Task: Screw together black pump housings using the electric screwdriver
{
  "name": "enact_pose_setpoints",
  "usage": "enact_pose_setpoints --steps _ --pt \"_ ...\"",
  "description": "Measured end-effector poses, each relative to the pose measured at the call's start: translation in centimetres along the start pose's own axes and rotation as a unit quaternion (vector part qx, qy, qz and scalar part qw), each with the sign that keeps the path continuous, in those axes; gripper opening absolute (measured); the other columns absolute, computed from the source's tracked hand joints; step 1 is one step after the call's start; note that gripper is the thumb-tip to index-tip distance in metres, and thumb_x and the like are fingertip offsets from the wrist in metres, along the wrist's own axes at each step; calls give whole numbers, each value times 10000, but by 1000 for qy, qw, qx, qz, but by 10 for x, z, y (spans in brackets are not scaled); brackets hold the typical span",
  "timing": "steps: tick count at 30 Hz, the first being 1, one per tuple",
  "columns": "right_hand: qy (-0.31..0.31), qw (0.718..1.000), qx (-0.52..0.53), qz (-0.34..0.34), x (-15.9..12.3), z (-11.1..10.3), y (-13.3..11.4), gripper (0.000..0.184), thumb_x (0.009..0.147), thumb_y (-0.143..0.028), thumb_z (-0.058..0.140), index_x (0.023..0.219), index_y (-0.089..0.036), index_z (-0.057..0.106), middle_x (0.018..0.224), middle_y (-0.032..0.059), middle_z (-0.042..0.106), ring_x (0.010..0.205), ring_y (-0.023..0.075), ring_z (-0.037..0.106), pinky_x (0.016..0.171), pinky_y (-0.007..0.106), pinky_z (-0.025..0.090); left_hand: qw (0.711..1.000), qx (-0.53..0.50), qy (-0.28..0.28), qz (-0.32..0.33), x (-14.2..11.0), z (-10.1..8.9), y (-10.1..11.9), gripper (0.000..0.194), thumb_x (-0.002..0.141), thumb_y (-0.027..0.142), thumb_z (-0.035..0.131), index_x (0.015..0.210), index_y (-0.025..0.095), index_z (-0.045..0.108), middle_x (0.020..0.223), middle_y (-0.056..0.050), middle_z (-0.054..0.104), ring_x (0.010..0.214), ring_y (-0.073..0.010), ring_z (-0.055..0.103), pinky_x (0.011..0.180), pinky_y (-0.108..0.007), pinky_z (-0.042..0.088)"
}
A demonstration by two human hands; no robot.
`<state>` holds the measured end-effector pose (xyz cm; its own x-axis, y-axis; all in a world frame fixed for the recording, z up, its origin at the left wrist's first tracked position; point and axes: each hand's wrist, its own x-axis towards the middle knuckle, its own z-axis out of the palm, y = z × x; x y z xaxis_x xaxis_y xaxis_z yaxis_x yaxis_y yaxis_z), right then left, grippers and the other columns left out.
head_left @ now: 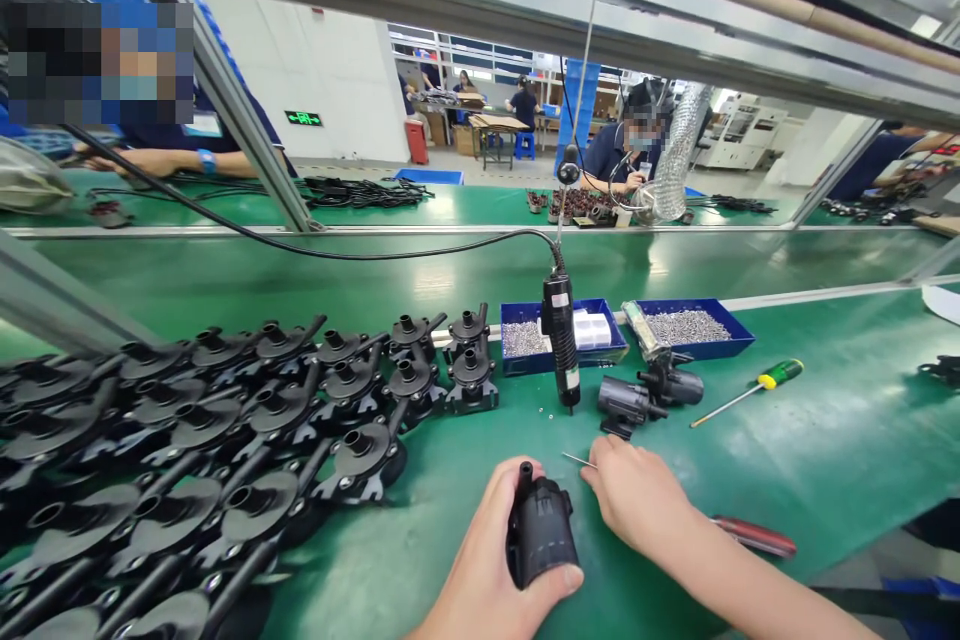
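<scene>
My left hand [499, 570] is closed around a small black water pump [546, 535], its short spout pointing up and away from me. To its right, my right hand [634, 490] is closed on a thin metal tool, whose narrow tip [577, 460] sticks out toward the pump without touching it. The rest of that tool is hidden in the fist. An electric screwdriver [559, 335] hangs upright beyond both hands, its bit just over the bench. Two more black pumps [628, 400] lie past my right hand.
Rows of black pumps [270, 410] cover the left bench. Blue trays [697, 328] hold small screws. A green-yellow screwdriver [750, 392] lies right; a red handle [757, 535] sits beside my right forearm. A black cable [360, 255] runs across. Co-workers sit beyond the metal frame.
</scene>
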<state>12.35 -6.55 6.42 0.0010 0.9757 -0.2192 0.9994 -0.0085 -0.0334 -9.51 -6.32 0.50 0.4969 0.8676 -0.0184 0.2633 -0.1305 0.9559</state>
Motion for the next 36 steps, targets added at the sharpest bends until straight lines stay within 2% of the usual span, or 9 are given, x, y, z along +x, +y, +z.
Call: enact_pose_setpoints --steps 5,9,14,16,19,24,28,31,36 --pt "38 999 15 -35 -1 -6 -2 137 947 -108 592 884 -215 651 890 162 795 791 360 785 602 383 462 1000 7 -3 -24 0 -1 12 709 767 320 820 1382 257 473 1455 -126 552 1399 -358 537 1233 -573 396" --pt "52 997 32 -44 3 -34 15 171 941 -130 614 795 -213 641 777 93 760 675 278 738 561 342 434 999 4 -8 -41 1 -3 20 687 770 349 809 1363 244 478 1413 -126 568 1350 -351 552 1196 -558 415" --pt "290 953 46 71 1 -81 50 305 1102 -264 398 1199 -181 676 960 117 700 941 302 698 764 414 529 998 -14 -13 -59 5 -6 27 565 763 371 823 1238 243 544 1222 -76 643 1125 -301 639 1026 -460 523" --pt "297 952 78 -2 -8 -76 46 341 1098 -246 407 1336 -153 633 1006 123 675 934 286 681 795 417 553 997 -29 -18 -67 7 -8 28 509 775 397 822 1180 242 556 1123 -53 663 1032 -277 649 947 -426 541" --pt "216 963 101 -125 -27 -44 25 404 1077 -144 366 1398 -107 608 1064 132 677 854 247 690 755 396 581 996 -42 -21 -73 9 -8 26 493 783 443 828 1140 239 557 1056 -40 662 974 -263 642 878 -403 544" --pt "249 959 94 -93 -43 -24 15 382 1070 -174 407 1328 -108 682 1050 143 736 865 285 723 695 407 585 995 -44 -19 -89 10 -8 26 534 752 465 857 1135 246 556 1045 -35 655 959 -260 639 856 -400 547" --pt "137 957 235 -106 -9 -75 47 209 1031 -372 626 1070 -266 801 955 22 782 773 194 706 664 300 556 995 -34 -24 -89 9 -8 27 548 741 463 863 1143 250 557 1053 -38 663 960 -263 646 861 -403 553" --pt "328 928 174 14 36 -117 80 277 1041 -344 563 971 -187 780 853 56 755 709 179 608 697 315 476 995 -22 -28 -91 7 -7 28 538 751 446 846 1158 244 557 1075 -48 671 974 -270 653 887 -418 554" --pt "358 921 154 34 79 -139 124 346 973 -167 458 1260 -83 633 1250 189 703 708 109 546 735 270 449 996 -20 -29 -88 5 -6 26 568 782 473 817 1220 233 548 1224 -89 667 1108 -305 650 993 -467 531"
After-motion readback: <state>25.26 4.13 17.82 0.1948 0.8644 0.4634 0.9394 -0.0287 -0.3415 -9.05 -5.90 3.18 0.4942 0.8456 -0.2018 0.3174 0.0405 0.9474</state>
